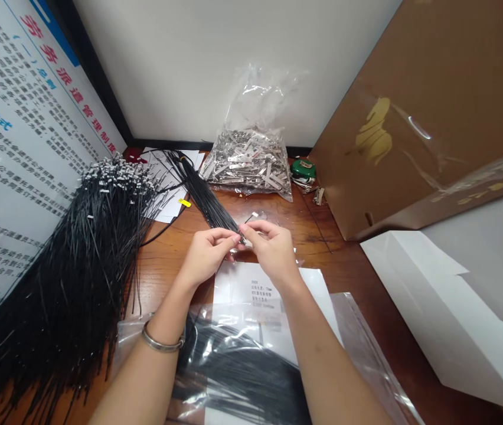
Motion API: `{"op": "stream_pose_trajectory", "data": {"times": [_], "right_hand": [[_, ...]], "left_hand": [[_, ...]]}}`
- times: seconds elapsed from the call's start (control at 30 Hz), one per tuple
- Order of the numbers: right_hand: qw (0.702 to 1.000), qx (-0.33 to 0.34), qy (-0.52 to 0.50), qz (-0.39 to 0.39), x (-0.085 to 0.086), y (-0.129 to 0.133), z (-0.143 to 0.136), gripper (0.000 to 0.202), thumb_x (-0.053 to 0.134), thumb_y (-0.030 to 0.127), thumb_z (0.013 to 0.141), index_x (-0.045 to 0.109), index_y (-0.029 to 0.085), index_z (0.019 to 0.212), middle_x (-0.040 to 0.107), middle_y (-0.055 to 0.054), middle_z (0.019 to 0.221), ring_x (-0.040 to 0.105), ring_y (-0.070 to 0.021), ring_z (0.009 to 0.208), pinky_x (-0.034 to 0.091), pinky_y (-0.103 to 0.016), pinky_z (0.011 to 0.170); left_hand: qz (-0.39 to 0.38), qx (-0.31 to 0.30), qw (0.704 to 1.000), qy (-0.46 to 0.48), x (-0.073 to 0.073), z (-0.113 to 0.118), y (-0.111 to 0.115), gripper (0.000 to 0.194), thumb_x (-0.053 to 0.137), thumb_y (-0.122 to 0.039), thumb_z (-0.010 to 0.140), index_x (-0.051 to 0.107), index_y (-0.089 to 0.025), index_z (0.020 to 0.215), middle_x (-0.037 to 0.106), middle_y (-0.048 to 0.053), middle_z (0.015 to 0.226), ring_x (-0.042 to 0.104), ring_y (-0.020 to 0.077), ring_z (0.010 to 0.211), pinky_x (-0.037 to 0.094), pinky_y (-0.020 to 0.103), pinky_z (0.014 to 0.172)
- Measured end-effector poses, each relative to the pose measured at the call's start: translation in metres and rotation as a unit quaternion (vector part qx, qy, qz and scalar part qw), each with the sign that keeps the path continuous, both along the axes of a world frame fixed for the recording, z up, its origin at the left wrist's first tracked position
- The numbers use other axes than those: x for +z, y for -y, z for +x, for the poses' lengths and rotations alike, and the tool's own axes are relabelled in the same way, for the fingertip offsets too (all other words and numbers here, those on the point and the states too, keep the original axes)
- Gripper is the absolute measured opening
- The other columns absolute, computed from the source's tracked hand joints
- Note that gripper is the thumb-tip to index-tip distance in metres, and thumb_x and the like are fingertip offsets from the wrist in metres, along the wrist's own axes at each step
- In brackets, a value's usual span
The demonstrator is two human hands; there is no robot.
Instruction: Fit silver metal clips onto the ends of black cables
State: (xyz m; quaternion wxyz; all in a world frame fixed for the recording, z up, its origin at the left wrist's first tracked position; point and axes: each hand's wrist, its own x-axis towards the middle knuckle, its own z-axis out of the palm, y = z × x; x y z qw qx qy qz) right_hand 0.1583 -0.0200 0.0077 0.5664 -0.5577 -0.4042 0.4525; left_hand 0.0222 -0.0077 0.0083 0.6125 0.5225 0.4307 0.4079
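My left hand (209, 252) and my right hand (273, 248) meet near the middle of the table, their fingers pinched close together. Between the fingertips is a small part at the near end of a bundle of thin black wires (209, 198); which wire each hand grips is too small to tell. The bundle runs up and left from the fingers. Just below the hands lies a printed white sheet (317, 289), partly under a clear plastic bag (238, 366) of black wires. Behind the hands stands a clear bag of small metal pieces (251, 159).
A large pile of black wires with white ends (69, 271) covers the left side. A green tape measure (303, 170) sits at the back. On the right are a brown box (420, 118) and a white box (446, 319). A yellow tag (184, 202) lies beside the bundle.
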Motion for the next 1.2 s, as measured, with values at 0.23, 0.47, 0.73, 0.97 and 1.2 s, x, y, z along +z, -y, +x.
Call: {"op": "stream_pose_trajectory", "data": {"times": [0.23, 0.47, 0.73, 0.97, 1.2], "right_hand": [[0.955, -0.256, -0.147, 0.037, 0.005, -0.006, 0.017, 0.030, 0.076, 0.040, 0.063, 0.063, 0.016, 0.075, 0.061, 0.002, 0.067, 0.030, -0.0021, 0.040, 0.021, -0.021, 0.038], [0.933, -0.279, -0.229, 0.014, 0.009, -0.007, 0.025, 0.033, 0.079, 0.037, 0.059, 0.063, 0.016, 0.078, 0.054, 0.006, 0.065, 0.030, -0.0007, 0.041, 0.022, -0.020, 0.039], [0.965, -0.211, -0.157, -0.001, 0.009, -0.005, 0.014, 0.046, 0.078, 0.051, 0.060, 0.067, 0.014, 0.085, 0.065, 0.000, 0.071, 0.030, -0.0019, 0.039, 0.021, -0.022, 0.039], [0.989, -0.144, -0.020, -0.030, -0.002, -0.005, 0.014, 0.034, 0.070, 0.044, 0.068, 0.068, 0.015, 0.085, 0.068, -0.003, 0.072, 0.037, -0.0068, 0.044, 0.030, -0.025, 0.046], [0.939, -0.023, 0.343, -0.001, -0.013, 0.000, 0.009, 0.017, 0.060, 0.032, 0.078, 0.074, 0.021, 0.081, 0.069, -0.003, 0.069, 0.056, -0.0169, 0.061, 0.040, -0.031, 0.064]], "left_hand": [[-0.046, -0.109, 0.993, 0.002, -0.004, -0.004, 0.002, 0.031, 0.067, -0.032, 0.079, 0.067, -0.011, 0.101, 0.074, 0.010, 0.077, 0.057, 0.0099, 0.052, 0.047, 0.024, 0.057], [-0.058, -0.244, 0.962, 0.105, 0.006, -0.012, 0.005, 0.021, 0.066, -0.030, 0.082, 0.069, -0.012, 0.093, 0.074, 0.015, 0.094, 0.065, 0.0133, 0.062, 0.048, 0.026, 0.061], [-0.026, -0.034, 0.928, 0.370, 0.011, -0.032, 0.001, 0.015, 0.079, -0.031, 0.069, 0.071, -0.027, 0.080, 0.076, -0.004, 0.083, 0.055, 0.0073, 0.047, 0.042, 0.021, 0.048], [0.020, 0.304, 0.803, 0.513, 0.021, -0.071, -0.016, 0.038, 0.031, -0.048, 0.098, 0.063, -0.026, 0.105, 0.073, -0.003, 0.100, 0.065, 0.0022, 0.071, 0.049, 0.010, 0.062], [-0.028, 0.261, 0.924, 0.277, 0.014, -0.039, -0.016, 0.024, 0.054, -0.034, 0.090, 0.061, -0.023, 0.109, 0.058, 0.007, 0.134, 0.063, 0.0059, 0.060, 0.049, 0.017, 0.050]]}}
